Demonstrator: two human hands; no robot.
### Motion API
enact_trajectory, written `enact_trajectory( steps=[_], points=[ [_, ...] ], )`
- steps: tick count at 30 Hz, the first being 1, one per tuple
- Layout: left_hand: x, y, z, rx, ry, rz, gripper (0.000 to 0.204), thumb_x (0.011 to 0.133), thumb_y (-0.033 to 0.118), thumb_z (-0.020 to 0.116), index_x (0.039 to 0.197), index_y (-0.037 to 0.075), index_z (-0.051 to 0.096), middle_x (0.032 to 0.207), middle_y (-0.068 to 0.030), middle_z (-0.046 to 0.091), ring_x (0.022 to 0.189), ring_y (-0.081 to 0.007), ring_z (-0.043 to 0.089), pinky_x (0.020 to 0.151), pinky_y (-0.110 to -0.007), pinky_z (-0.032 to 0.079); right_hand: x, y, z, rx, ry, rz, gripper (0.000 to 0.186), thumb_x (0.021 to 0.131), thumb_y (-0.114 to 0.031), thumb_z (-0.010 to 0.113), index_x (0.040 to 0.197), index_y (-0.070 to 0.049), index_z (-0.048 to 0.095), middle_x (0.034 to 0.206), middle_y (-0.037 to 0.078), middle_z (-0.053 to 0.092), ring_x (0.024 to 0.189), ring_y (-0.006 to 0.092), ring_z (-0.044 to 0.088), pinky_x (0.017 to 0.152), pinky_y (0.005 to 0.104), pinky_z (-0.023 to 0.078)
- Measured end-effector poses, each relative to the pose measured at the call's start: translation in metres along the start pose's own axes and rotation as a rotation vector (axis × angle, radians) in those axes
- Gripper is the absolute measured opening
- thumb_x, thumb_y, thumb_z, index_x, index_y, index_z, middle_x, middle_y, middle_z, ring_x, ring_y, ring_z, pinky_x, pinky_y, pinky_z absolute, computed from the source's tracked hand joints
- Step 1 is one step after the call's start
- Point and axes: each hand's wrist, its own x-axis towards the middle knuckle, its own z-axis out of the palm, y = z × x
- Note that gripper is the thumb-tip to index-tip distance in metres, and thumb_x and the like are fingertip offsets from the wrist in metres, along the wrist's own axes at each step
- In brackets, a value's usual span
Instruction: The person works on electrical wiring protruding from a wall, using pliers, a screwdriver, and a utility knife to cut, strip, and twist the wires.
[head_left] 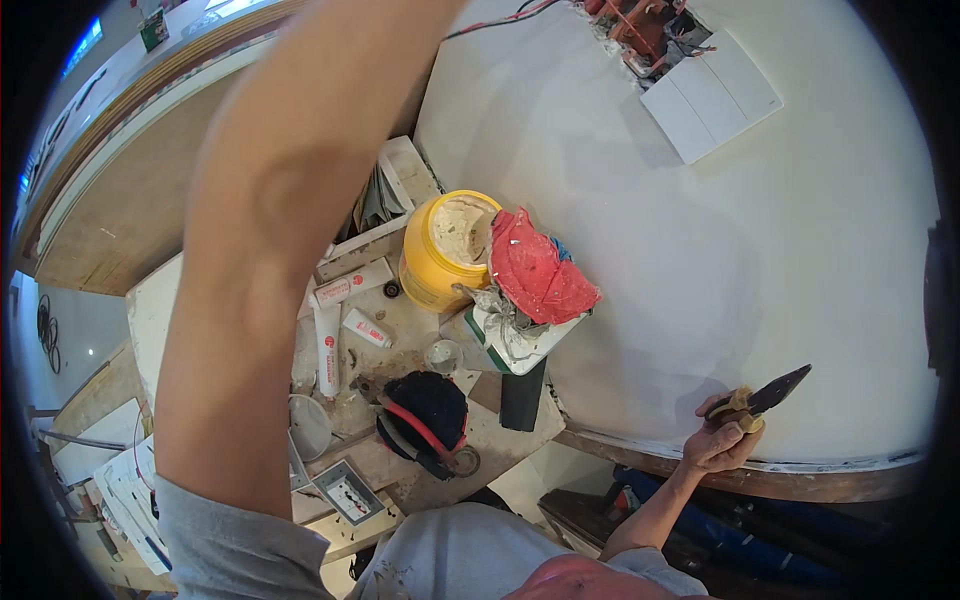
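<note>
My left forearm reaches up past the top edge, so my left hand is out of view. At the lower right, my right hand is closed around pliers with dark, pointed jaws and yellowish handles. The pliers point up and to the right, in front of the pale wall. Up at the top, a white switch panel with long rockers hangs tilted beside an open wall box. Red and dark wires show inside the box. Further red and black wires run near my raised arm.
A cluttered worktop carries a yellow tub of pale paste, a red cloth, white tubes, a black-and-red cap-like item and a grey square box. A wooden ledge runs along the wall's lower edge.
</note>
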Motion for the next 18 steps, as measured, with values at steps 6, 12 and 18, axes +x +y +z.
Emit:
enact_trajectory(
  steps=[6, 12, 18],
  points=[
    [0.003, 0.003, 0.001, -0.036, 0.057, -0.013, 0.009, 0.087, 0.000, 0.061, 0.084, -0.009, 0.059, 0.071, -0.0187, 0.064, 0.047, -0.0224, 0.061, 0.041, -0.032, 0.053, 0.000, 0.004, 0.002, -0.009, 0.006, -0.042, 0.055, 0.107, -0.047, 0.050, 0.110, 0.008, 0.047, 0.085, 0.019, 0.059, 0.058, 0.0200, 0.056, 0.048, 0.0290, 0.046],
    [-0.066, -0.050, -0.007, -0.076, 0.035, 0.279, 0.013, 0.090, 0.002, 0.066, 0.082, -0.001, 0.056, 0.073, -0.0136, 0.067, 0.055, -0.0179, 0.067, 0.048, -0.029, 0.057, -0.001, 0.006, -0.002, -0.036, -0.026, -0.028, 0.059, 0.107, -0.046, 0.050, 0.120, 0.011, 0.047, 0.087, 0.019, 0.060, 0.057, 0.0183, 0.054, 0.048, 0.0285, 0.046],
    [-0.130, -0.089, -0.009, -0.268, 0.238, 0.315, 0.012, 0.095, 0.003, 0.065, 0.086, 0.000, 0.057, 0.075, -0.0151, 0.070, 0.066, -0.0179, 0.072, 0.058, -0.029, 0.061, -0.004, 0.013, -0.003, -0.025, -0.023, -0.066, 0.060, 0.107, -0.045, 0.050, 0.125, 0.012, 0.047, 0.088, 0.018, 0.060, 0.057, 0.0180, 0.053, 0.048, 0.0279, 0.045]
  ],
)
